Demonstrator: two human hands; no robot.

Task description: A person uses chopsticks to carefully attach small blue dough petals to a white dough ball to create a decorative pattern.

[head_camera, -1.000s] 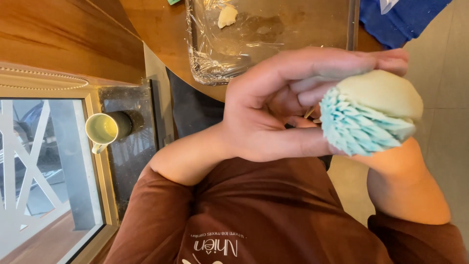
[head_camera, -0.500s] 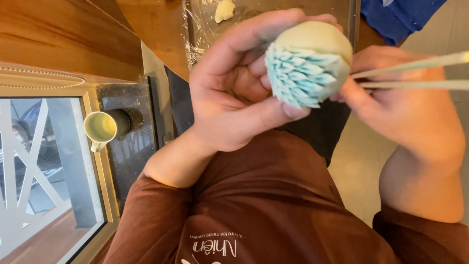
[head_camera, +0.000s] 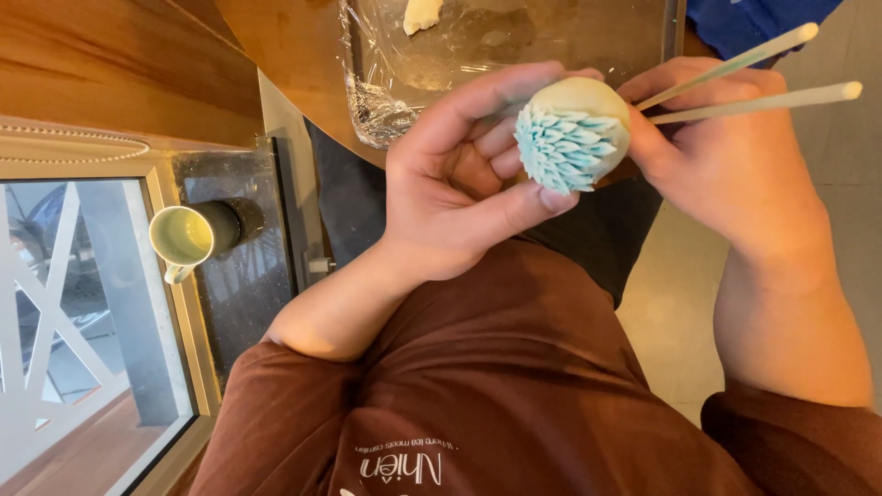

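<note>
The left hand (head_camera: 464,174) cups a pale cream dough ball (head_camera: 579,129) in the air above the person's lap, just in front of the near edge of the wooden tabletop (head_camera: 276,55). The thumb presses under the ball and the fingers curl over its top, so the grasp is closed around it but gentle. One face of the ball is cut into rows of small blue-tipped petals (head_camera: 562,152) that fan toward the camera.

The right hand (head_camera: 726,165) is clenched on a pair of pale scissor-like sticks (head_camera: 753,78), whose long ends jut toward the upper right; their working tips meet the ball on its far side, hidden behind the dough.

To do this snipping well, I judge that the left hand should carry the ball only on the uncut cream skin, keeping the thumb clear of the finished petals, which look soft enough to flatten. Turning the ball a little between cuts, with the tool kept at a constant shallow angle, would keep the rows even.

On the tabletop behind lies a tray covered in clear wrap (head_camera: 386,101) with a small lump of dough (head_camera: 421,14) on it. A pale green cup (head_camera: 184,237) sits on a dark ledge at the left.
</note>
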